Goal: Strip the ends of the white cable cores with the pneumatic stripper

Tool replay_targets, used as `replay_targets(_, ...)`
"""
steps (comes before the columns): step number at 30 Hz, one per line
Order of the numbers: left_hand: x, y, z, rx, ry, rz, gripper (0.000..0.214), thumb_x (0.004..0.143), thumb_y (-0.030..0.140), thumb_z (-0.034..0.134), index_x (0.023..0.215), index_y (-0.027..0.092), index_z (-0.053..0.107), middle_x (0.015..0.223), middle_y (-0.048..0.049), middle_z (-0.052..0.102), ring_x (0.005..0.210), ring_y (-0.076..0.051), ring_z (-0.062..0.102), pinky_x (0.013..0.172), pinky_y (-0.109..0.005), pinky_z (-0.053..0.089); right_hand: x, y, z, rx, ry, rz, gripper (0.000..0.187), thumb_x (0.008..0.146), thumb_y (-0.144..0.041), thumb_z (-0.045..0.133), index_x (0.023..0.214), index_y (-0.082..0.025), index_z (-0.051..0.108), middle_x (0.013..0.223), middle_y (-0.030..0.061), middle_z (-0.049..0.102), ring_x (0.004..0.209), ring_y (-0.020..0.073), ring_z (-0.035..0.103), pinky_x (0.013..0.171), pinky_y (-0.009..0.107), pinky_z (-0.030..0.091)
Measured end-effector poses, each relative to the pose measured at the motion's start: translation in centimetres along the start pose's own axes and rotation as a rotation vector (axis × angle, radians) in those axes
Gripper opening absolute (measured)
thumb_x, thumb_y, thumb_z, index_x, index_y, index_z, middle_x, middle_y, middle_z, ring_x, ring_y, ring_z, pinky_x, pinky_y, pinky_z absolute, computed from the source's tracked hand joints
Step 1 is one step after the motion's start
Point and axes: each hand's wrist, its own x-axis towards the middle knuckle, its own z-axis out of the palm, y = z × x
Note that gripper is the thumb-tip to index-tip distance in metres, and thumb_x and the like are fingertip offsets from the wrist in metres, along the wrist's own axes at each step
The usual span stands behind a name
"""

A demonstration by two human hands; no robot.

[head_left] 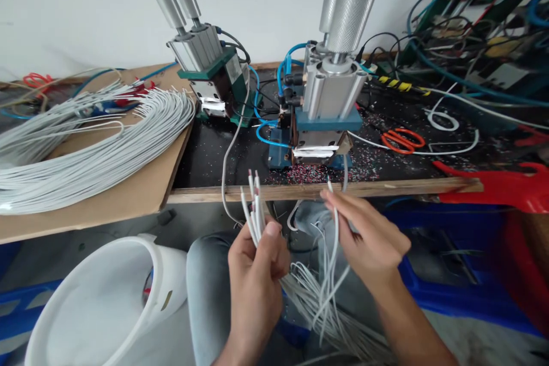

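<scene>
My left hand (pixel 259 274) is closed round a small bunch of white cables (pixel 256 211), their ends pointing up with reddish tips showing. Between the fingers of my right hand (pixel 371 234) is a single white cable (pixel 334 234), its end upright just below the bench edge. A larger bundle of white cables (pixel 317 303) hangs across my lap beneath both hands. Just beyond my hands stands a pneumatic machine (pixel 328 120) with a blue base and two knurled silver cylinders. Coloured scraps (pixel 311 174) lie scattered at its foot.
Coiled white cables (pixel 163 120) lie on cardboard (pixel 171 183) at left, near a second pneumatic machine (pixel 210 71). A white bucket (pixel 163 274) stands at lower left. Orange-handled scissors (pixel 403 140) and red-handled pliers (pixel 506 186) are at right, above a blue crate (pixel 429 297).
</scene>
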Motion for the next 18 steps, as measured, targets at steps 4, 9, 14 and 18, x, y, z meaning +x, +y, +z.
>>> replay_targets(4,0.0,1.0,0.1,-0.064,0.082,0.022,0.022,0.081,0.032,0.075,0.071,0.018,0.061,0.056,0.0079,0.029,0.045,-0.006,0.016,0.039,-0.019,0.017,2.4,2.3,2.4,-0.005,0.021,0.021,0.045,0.086,-0.004,0.058,0.125,-0.025,0.062,0.114,0.0051,0.075,0.103,0.0191,0.072,0.092,0.036,0.063)
replay_targets(9,0.2,1.9,0.2,-0.052,0.095,-0.02,0.025,0.07,0.038,0.084,0.065,0.021,0.066,0.054,0.0073,0.03,0.041,-0.004,0.013,0.037,-0.021,0.015,3.2,2.8,3.5,-0.009,0.014,0.058,0.045,0.087,-0.005,0.056,0.127,-0.025,0.06,0.114,0.007,0.075,0.102,0.0215,0.072,0.088,0.041,0.064)
replay_targets(14,0.1,2.7,1.6,-0.034,0.24,-0.088,0.031,0.056,0.041,0.091,0.059,0.022,0.066,0.054,0.0067,0.025,0.043,-0.004,0.013,0.041,-0.026,0.009,3.6,2.7,3.8,-0.033,0.011,0.086,0.042,0.088,-0.006,0.055,0.125,-0.025,0.062,0.113,0.0051,0.075,0.099,0.02,0.073,0.088,0.036,0.063)
replay_targets(18,-0.1,3.1,2.4,-0.029,0.33,-0.119,0.037,0.046,0.042,0.094,0.054,0.021,0.063,0.056,0.0047,0.03,0.042,-0.004,0.016,0.043,-0.029,0.006,4.0,2.7,3.9,-0.044,0.012,0.094,0.04,0.088,-0.005,0.055,0.123,-0.024,0.063,0.111,0.0055,0.076,0.099,0.0184,0.073,0.088,0.034,0.062)
